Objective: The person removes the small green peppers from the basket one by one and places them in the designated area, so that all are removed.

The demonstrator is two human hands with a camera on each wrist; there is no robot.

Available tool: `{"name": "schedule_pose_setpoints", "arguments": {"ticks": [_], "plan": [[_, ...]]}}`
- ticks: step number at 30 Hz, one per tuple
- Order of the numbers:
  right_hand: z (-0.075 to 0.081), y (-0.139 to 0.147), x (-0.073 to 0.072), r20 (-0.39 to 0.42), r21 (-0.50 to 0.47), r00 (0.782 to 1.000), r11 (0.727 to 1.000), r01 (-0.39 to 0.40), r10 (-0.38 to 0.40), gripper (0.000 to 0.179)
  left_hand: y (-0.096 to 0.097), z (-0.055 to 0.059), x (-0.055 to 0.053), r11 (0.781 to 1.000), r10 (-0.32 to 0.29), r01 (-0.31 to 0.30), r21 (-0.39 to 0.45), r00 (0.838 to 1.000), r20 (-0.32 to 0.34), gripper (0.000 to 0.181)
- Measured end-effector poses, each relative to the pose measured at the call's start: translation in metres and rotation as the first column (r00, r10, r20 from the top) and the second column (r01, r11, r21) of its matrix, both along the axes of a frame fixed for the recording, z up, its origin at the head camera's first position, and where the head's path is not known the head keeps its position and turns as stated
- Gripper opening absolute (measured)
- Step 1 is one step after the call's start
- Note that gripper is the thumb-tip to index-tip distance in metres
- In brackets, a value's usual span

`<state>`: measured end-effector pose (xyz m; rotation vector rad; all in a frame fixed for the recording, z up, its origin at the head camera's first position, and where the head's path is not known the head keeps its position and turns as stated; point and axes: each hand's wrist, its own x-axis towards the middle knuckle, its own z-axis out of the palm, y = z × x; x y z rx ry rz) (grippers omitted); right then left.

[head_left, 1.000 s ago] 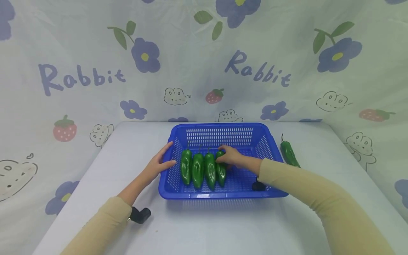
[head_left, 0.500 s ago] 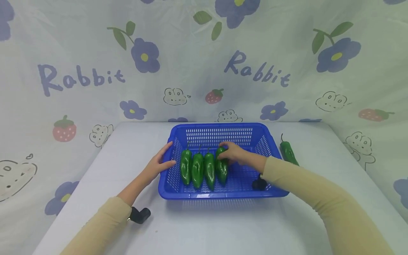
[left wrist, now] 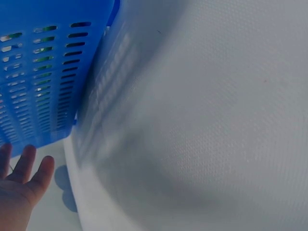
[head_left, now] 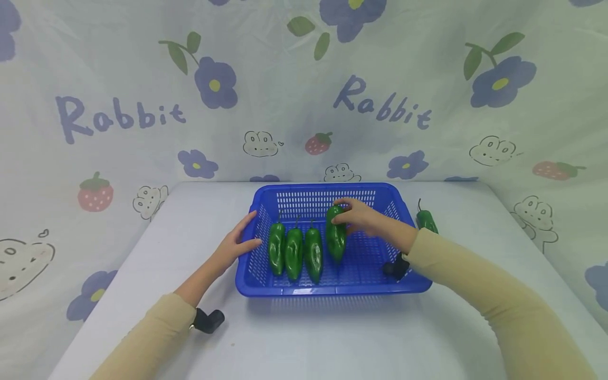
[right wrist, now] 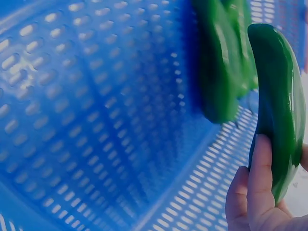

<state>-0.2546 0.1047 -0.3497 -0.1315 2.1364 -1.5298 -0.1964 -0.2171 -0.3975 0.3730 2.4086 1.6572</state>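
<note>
A green chili pepper (head_left: 336,240) is gripped near its stem end by my right hand (head_left: 363,217), raised over the basket floor. In the right wrist view the fingers and thumb close around this pepper (right wrist: 279,101). Three more green peppers (head_left: 294,254) lie side by side in the left half of the blue plastic basket (head_left: 304,291). My left hand (head_left: 233,244) rests against the basket's left rim with fingers spread. The left wrist view has that hand (left wrist: 21,185) beside the perforated basket wall (left wrist: 43,82).
Another green pepper (head_left: 426,220) lies on the white table (head_left: 304,338) right of the basket, partly hidden by the right sleeve. A black wrist camera (head_left: 209,320) sits on the left wrist. A patterned curtain (head_left: 285,105) stands behind.
My right hand has lifted the fourth pepper away from the row, moving it up and to the right. The left hand stays at the basket's left rim.
</note>
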Motion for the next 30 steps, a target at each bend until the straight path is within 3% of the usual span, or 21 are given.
{"name": "schedule_pose_setpoints", "arguments": {"ticks": [11, 22, 30], "plan": [[0.027, 0.025, -0.005, -0.035, -0.071, 0.999, 0.997, 0.016, -0.018, 0.066, 0.0, 0.001, 0.001, 1.0, 0.012, -0.012, 0.0, 1.0, -0.001, 0.074], [0.041, 0.054, -0.005, -0.066, -0.133, 0.998, 0.991, 0.015, -0.024, 0.063, -0.001, 0.0, 0.001, 1.0, 0.011, -0.011, -0.008, 1.0, -0.003, 0.075], [0.051, 0.087, -0.002, -0.105, -0.116, 0.994, 0.993, 0.012, -0.024, 0.066, 0.0, 0.0, 0.001, 1.0, 0.005, -0.006, -0.006, 1.0, -0.01, 0.075]]}}
